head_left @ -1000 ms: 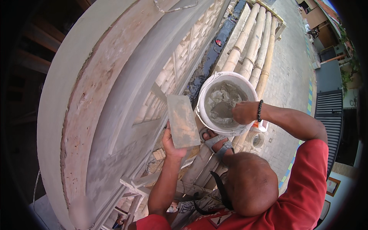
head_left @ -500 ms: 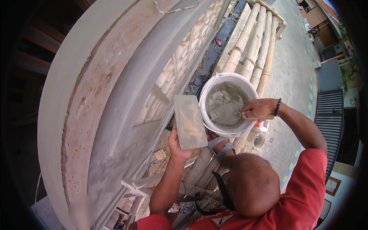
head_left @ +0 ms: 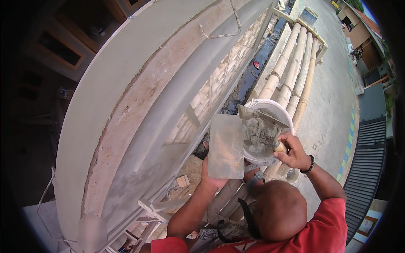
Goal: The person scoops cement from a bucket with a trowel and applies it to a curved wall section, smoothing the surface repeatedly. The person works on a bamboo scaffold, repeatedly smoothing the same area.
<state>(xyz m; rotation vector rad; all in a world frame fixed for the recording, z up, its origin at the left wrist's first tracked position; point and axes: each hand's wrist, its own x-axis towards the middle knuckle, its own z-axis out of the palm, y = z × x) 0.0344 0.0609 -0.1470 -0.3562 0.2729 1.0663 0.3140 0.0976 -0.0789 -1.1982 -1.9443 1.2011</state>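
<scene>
My left hand [head_left: 214, 180] grips a flat rectangular plastering board [head_left: 227, 147] from beneath, its grey, wet-looking face turned up. Most of those fingers are hidden under it. In my right hand [head_left: 296, 154] is a trowel [head_left: 280, 146], closed round its wooden handle. Its blade carries a heap of wet grey mortar [head_left: 260, 131] and is raised over the white bucket [head_left: 276, 105], close to the board's right edge. Behind the trowel, more mortar shows inside the bucket.
Bamboo poles [head_left: 291, 82] lashed side by side run away beyond the bucket. Along the left stands a curved, partly plastered wall [head_left: 122, 118]. A narrow ditch of dark water [head_left: 261, 59] lies between wall and poles. Paving stretches right toward a dark slatted gate [head_left: 366, 152].
My right hand has lifted the trowel from inside the bucket, now loaded with mortar, with its blade nearer the board. The whole view has shifted, and the board appears lower and further right.
</scene>
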